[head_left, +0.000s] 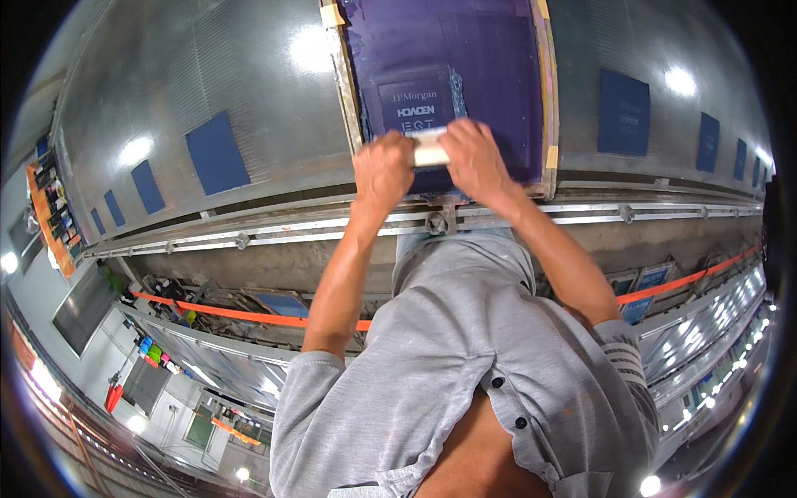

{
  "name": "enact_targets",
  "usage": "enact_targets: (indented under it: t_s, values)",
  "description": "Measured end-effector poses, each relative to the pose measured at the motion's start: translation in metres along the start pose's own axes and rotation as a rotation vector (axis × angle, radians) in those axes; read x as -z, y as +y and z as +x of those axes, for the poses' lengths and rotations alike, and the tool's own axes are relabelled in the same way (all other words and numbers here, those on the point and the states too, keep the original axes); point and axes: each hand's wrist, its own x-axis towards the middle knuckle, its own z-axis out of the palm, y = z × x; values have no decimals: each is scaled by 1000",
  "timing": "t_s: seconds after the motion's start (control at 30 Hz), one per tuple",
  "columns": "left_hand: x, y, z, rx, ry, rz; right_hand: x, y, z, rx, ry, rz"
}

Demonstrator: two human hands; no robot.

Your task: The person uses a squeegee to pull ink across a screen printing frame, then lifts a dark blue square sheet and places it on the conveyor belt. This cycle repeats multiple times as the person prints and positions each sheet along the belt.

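A long shiny metal table carries a row of dark blue rectangular fabric pieces, spaced apart along its length on both sides of the person. At the centre lies a framed printing screen with purple mesh, its pale frame patched with tan tape at the corners; a dark rectangular panel with pale lettering sits in the mesh just above the hands. An orange strap runs along the lower rail, with small coloured items near it, too small to identify.

Both hands close around a pale wooden squeegee handle lying crosswise on the screen's near end: the left hand clenches its left end, the right hand wraps over its right end. Only the short middle stretch shows between the fists.
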Motion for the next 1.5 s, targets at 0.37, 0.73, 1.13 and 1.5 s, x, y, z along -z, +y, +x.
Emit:
enact_targets:
  t_s: [0.37,0.73,1.13,1.5]
  values:
    - [23,-38,92,106,-18,107,68,134,29,-469,436,-134]
    - [-38,23,-66,63,196,-73,45,192,-1,-506,363,-265]
    - [29,-39,-78,-87,162,-93,108,114,81,-303,502,-288]
    - [160,-247,-137,101,223,-259,-95,-57,173,-419,515,-175]
